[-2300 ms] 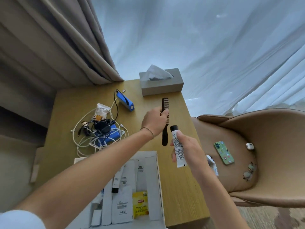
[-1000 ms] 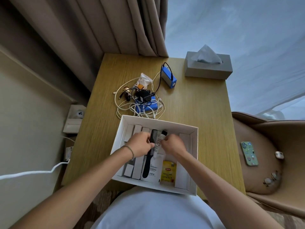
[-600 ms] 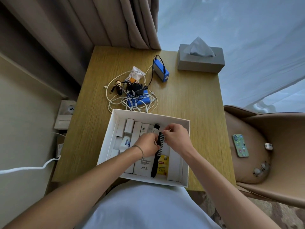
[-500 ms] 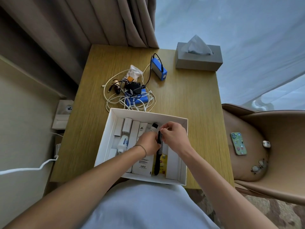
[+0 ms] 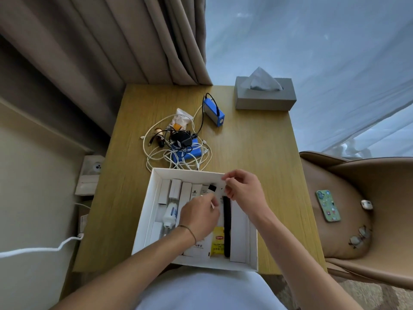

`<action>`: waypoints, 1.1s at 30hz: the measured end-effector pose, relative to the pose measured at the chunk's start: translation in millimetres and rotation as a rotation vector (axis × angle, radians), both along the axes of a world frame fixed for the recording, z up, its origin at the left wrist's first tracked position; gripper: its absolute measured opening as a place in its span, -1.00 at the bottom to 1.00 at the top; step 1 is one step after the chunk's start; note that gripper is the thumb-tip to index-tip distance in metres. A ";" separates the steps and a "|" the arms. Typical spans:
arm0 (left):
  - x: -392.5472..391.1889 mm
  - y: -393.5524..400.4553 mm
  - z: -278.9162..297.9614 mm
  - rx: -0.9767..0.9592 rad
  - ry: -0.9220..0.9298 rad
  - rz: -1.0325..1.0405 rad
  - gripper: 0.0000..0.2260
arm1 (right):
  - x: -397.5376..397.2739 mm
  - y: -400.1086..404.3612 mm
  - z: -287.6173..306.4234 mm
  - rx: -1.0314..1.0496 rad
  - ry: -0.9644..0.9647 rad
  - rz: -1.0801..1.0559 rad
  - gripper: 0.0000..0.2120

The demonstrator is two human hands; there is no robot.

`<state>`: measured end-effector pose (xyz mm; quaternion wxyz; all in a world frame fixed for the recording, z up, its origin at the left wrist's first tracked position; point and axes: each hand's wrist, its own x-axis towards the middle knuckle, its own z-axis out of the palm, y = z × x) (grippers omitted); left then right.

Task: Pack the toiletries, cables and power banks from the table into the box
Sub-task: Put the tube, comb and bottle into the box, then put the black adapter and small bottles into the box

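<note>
The left hand (image 5: 199, 217) curled over a white tube with a black cap (image 5: 211, 188) inside the box (image 5: 146, 204), apparently holding it. The right hand (image 5: 242, 190) hovered over the box's far rim, fingers loosely curled on nothing visible. A black comb (image 5: 226, 227) lay lengthwise in the white box at the counter's (image 5: 257, 148) near edge. White cables (image 5: 156, 153) tangled round a blue power bank (image 5: 185, 153) mid-counter; another blue power bank (image 5: 213, 110) stood nearer the far edge.

Hands (image 5: 220, 203) over box (image 5: 147, 211) — comb (image 5: 226, 227) inside — cables (image 5: 178, 153) beyond.
</note>
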<state>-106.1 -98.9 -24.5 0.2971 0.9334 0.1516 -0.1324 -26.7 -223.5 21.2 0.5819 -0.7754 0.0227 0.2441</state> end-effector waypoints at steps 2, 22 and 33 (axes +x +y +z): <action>0.8 12.6 16.5 0.032 -0.106 0.001 -0.91 | 9.8 7.9 6.4 0.023 -0.025 -0.006 -0.79; 80.0 179.0 45.1 0.147 -0.200 0.124 -0.92 | 124.3 165.3 -37.1 -0.549 -0.274 0.284 -0.68; 95.3 198.8 19.5 0.055 -0.270 0.095 -0.75 | 138.1 199.3 -75.3 -0.778 -0.416 0.346 -0.72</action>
